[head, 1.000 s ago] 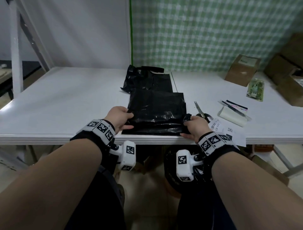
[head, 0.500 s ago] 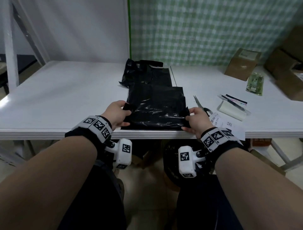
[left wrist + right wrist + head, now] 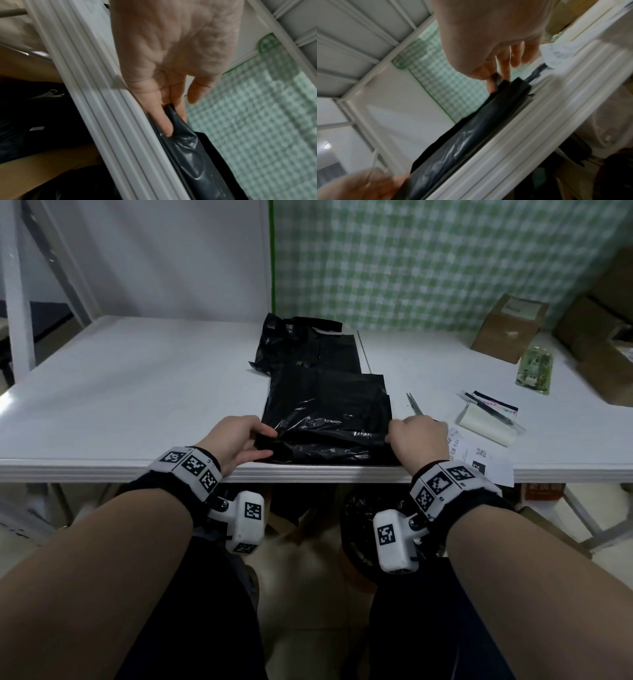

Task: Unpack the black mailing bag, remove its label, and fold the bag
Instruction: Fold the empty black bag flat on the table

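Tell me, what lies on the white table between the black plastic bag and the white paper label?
In the head view, metal scissors lie between black plastic bag and white paper label, partly hidden by the right hand.

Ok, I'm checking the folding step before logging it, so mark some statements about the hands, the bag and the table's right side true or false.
1. Both hands grip the black bag at its near end: true; left hand at the left edge, right hand at the right.
2. The bag hangs in the air: false; it lies on the white table.
3. The scissors lie left of the bag: false; they lie to its right.
4. A white printed label lies by the right hand: true.
5. The cardboard box sits on the bag: false; it stands far right.
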Demonstrator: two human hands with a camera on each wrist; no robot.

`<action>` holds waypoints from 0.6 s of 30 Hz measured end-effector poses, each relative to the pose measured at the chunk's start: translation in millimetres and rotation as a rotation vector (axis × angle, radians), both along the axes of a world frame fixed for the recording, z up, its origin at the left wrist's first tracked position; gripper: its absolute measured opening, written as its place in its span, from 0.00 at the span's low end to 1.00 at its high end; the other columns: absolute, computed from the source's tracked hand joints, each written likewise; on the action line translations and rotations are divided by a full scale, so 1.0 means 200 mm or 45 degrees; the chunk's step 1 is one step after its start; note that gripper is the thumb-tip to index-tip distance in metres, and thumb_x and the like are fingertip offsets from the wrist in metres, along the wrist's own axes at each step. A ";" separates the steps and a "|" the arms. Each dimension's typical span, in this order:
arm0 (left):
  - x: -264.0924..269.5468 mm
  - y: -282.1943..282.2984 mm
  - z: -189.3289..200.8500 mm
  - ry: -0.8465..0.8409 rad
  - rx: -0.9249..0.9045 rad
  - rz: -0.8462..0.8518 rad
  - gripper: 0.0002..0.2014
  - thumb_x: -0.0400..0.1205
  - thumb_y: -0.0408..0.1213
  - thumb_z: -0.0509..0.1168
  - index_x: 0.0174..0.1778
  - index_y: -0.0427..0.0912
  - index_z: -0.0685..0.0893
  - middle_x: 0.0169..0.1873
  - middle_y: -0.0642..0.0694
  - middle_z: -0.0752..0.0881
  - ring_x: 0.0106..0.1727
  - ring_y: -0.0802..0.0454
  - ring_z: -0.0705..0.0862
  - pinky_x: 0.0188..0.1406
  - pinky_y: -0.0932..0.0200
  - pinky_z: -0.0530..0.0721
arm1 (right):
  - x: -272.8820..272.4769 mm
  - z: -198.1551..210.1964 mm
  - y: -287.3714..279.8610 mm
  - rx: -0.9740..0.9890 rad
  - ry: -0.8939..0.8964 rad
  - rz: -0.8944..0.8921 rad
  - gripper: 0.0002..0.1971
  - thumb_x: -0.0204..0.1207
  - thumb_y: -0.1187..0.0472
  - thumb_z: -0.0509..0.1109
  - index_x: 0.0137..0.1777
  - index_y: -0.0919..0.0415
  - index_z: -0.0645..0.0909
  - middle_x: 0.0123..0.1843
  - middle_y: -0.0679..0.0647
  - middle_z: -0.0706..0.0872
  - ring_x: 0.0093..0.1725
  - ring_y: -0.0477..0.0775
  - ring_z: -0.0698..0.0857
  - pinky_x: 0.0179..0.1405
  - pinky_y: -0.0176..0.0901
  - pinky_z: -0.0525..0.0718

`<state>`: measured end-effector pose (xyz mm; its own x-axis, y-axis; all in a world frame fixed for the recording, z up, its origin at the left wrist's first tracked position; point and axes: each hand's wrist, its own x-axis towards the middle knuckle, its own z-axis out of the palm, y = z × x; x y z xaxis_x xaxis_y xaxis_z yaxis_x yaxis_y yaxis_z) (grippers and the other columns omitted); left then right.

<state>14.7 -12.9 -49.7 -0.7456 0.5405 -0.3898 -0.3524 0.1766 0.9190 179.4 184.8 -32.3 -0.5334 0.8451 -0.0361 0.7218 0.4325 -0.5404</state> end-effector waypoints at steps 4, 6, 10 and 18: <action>0.00 -0.01 -0.02 0.099 0.011 -0.045 0.04 0.79 0.23 0.65 0.43 0.32 0.84 0.42 0.42 0.85 0.46 0.51 0.85 0.39 0.65 0.89 | -0.10 0.08 -0.15 0.451 0.101 0.079 0.18 0.74 0.50 0.60 0.40 0.60 0.88 0.51 0.57 0.86 0.59 0.65 0.74 0.55 0.52 0.72; 0.00 -0.02 -0.04 0.141 0.011 -0.076 0.07 0.79 0.20 0.64 0.40 0.35 0.83 0.41 0.43 0.84 0.45 0.52 0.84 0.40 0.66 0.89 | -0.17 0.10 -0.24 0.495 0.140 0.244 0.16 0.76 0.48 0.62 0.40 0.55 0.87 0.52 0.53 0.87 0.60 0.62 0.74 0.56 0.51 0.71; 0.00 -0.03 -0.06 0.157 0.079 -0.115 0.10 0.78 0.19 0.64 0.43 0.39 0.81 0.38 0.43 0.82 0.43 0.52 0.84 0.42 0.65 0.89 | -0.34 0.08 -0.38 0.441 0.204 0.528 0.09 0.76 0.51 0.66 0.48 0.51 0.86 0.49 0.49 0.88 0.60 0.58 0.77 0.58 0.49 0.73; -0.02 -0.05 -0.08 0.183 0.117 -0.178 0.16 0.78 0.16 0.61 0.50 0.43 0.75 0.40 0.43 0.83 0.42 0.53 0.84 0.44 0.64 0.87 | -0.47 -0.09 -0.44 -0.045 0.170 0.715 0.10 0.72 0.61 0.72 0.52 0.52 0.89 0.48 0.48 0.90 0.49 0.47 0.85 0.59 0.42 0.82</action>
<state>10.8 -22.2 -65.8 -0.7054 0.6706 -0.2294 -0.1949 0.1277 0.9725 84.9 97.1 -51.2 -0.9017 0.4307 0.0393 0.3115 0.7098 -0.6318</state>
